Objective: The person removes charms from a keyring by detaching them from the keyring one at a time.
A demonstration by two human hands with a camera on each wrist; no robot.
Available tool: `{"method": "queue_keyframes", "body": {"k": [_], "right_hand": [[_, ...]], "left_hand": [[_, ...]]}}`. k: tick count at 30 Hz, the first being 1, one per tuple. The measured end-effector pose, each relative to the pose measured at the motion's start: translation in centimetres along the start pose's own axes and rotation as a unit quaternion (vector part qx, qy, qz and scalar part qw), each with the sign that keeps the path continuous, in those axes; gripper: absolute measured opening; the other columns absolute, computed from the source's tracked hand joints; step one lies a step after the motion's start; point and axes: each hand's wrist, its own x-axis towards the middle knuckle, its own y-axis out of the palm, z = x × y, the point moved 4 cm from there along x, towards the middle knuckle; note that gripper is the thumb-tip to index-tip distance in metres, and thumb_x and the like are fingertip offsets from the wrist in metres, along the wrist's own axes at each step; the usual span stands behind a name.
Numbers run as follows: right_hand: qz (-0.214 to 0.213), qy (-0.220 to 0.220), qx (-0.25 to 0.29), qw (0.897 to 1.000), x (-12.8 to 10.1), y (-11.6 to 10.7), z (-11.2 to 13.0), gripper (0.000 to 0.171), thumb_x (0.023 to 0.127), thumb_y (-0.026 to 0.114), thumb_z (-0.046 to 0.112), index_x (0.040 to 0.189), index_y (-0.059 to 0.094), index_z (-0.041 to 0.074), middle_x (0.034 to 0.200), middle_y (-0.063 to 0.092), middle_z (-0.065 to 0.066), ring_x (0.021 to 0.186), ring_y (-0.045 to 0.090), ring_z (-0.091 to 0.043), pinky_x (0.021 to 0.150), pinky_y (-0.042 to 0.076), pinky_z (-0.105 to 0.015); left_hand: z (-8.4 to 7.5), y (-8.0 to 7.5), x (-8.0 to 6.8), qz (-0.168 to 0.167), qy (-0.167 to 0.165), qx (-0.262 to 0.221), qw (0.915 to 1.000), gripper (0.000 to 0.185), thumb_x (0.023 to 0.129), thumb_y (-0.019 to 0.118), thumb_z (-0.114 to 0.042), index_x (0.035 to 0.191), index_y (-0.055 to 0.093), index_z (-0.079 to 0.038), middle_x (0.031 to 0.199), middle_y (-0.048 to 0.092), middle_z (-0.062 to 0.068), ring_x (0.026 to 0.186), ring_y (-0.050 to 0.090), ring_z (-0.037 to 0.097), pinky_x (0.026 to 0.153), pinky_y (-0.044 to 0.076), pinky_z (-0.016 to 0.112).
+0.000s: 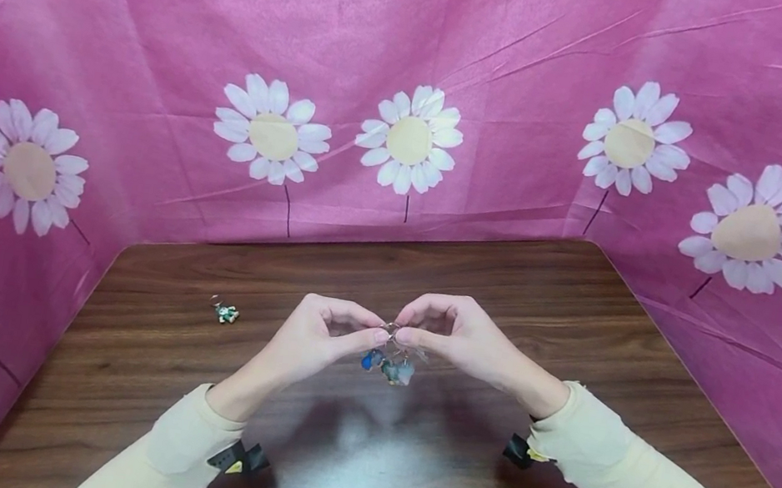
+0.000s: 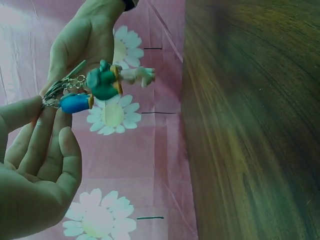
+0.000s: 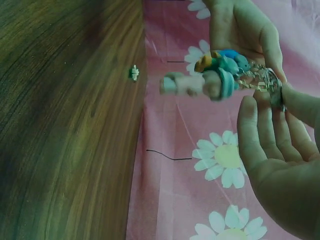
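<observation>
Above the middle of the table, my left hand (image 1: 325,331) and right hand (image 1: 463,341) meet at a bunch of metal key rings (image 3: 275,90), each pinching it between thumb and fingers. Small figurine charms dangle from the rings on short chains. One is a blue charm (image 2: 75,103) with an orange edge; beside it hangs a green charm (image 2: 103,82). A pale figure (image 3: 195,85) with a blue-green part shows most plainly in the right wrist view. Fingertips partly cover the rings, so whether these are linked cannot be told.
A separate small green and white figurine keychain (image 1: 225,313) lies on the wooden table (image 1: 153,360), left of my hands. Pink cloth (image 1: 529,29) printed with white daisies stands around the table's back and sides.
</observation>
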Motion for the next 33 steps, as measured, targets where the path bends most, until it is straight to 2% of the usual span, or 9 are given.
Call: {"method": "queue_keyframes", "body": {"k": [3,9,13,16,19,24,28,31,33], "right_hand": [[0.011,0.004,-0.009,1.000,0.10,0.08,-0.35,0.013,0.093,0.074,0.008,0.106,0.073,0.007,0.097,0.074,-0.009,0.086,0.069,-0.020,0.074,0.058,-0.029],[0.016,-0.004,-0.015,1.000,0.18,0.16,-0.83,0.016,0.095,0.073,0.010,0.111,0.075,0.011,0.107,0.074,-0.006,0.097,0.068,-0.023,0.081,0.058,-0.033],[0.023,-0.005,-0.012,1.000,0.21,0.13,-0.77,0.019,0.096,0.071,0.009,0.115,0.075,0.009,0.108,0.074,-0.006,0.093,0.068,-0.022,0.081,0.060,-0.036],[0.017,0.001,-0.025,1.000,0.20,-0.08,-0.47,0.019,0.096,0.071,0.010,0.115,0.075,0.009,0.105,0.075,-0.005,0.091,0.069,-0.021,0.081,0.060,-0.035],[0.008,-0.003,-0.017,1.000,0.27,-0.29,-0.07,0.020,0.096,0.071,0.008,0.115,0.073,0.005,0.105,0.075,-0.007,0.094,0.070,-0.024,0.084,0.060,-0.039],[0.013,-0.031,-0.021,0.999,0.51,-0.13,0.06,0.015,0.096,0.069,0.004,0.110,0.072,0.005,0.106,0.073,-0.008,0.099,0.069,-0.024,0.087,0.058,-0.040],[0.019,-0.063,-0.051,0.997,0.49,0.12,-0.09,0.015,0.096,0.068,0.003,0.106,0.075,0.012,0.111,0.071,-0.003,0.109,0.065,-0.023,0.094,0.054,-0.040],[0.022,-0.077,-0.067,0.995,0.17,0.19,-0.07,0.020,0.096,0.069,0.003,0.111,0.075,0.014,0.112,0.071,-0.001,0.111,0.064,-0.023,0.097,0.052,-0.040],[0.032,-0.073,-0.050,0.996,-0.03,0.37,-0.09,0.025,0.095,0.071,0.004,0.118,0.072,0.013,0.113,0.071,-0.003,0.109,0.065,-0.024,0.096,0.053,-0.040]], "left_hand": [[-0.02,-0.03,-0.08,-0.003,0.008,0.000,1.0000,0.011,0.091,0.077,-0.013,0.100,0.079,-0.007,0.087,0.077,0.006,0.075,0.072,0.022,0.065,0.059,0.029],[0.01,-0.13,-0.22,-0.022,0.013,-0.003,0.9997,0.010,0.093,0.076,-0.013,0.099,0.078,-0.006,0.088,0.076,0.005,0.076,0.071,0.017,0.069,0.059,0.029],[0.10,-0.29,-0.24,-0.031,0.008,-0.012,0.9994,0.010,0.093,0.076,-0.013,0.099,0.078,-0.005,0.090,0.077,0.005,0.079,0.072,0.017,0.073,0.059,0.033],[0.14,-0.33,-0.28,-0.022,0.006,-0.020,0.9995,0.010,0.093,0.075,-0.012,0.100,0.078,-0.004,0.090,0.076,0.007,0.079,0.071,0.017,0.074,0.060,0.033],[0.05,-0.28,-0.34,-0.005,0.004,-0.024,0.9997,0.010,0.094,0.075,-0.011,0.100,0.078,-0.005,0.090,0.076,0.007,0.078,0.071,0.017,0.073,0.060,0.032],[-0.12,-0.10,-0.30,0.018,0.013,-0.018,0.9996,0.010,0.093,0.075,-0.010,0.101,0.078,-0.004,0.090,0.076,0.007,0.079,0.071,0.017,0.073,0.060,0.036],[-0.10,-0.16,-0.22,-0.001,0.020,-0.015,0.9997,0.010,0.094,0.074,-0.011,0.100,0.078,-0.004,0.090,0.076,0.007,0.078,0.071,0.019,0.072,0.060,0.034],[-0.11,-0.35,-0.27,-0.022,0.022,-0.030,0.9991,0.010,0.094,0.073,-0.011,0.100,0.077,-0.003,0.091,0.076,0.008,0.078,0.071,0.019,0.072,0.059,0.033],[-0.13,-0.48,-0.33,-0.032,0.021,-0.040,0.9985,0.011,0.094,0.074,-0.010,0.101,0.077,-0.002,0.091,0.076,0.009,0.079,0.071,0.019,0.073,0.059,0.031]]}}
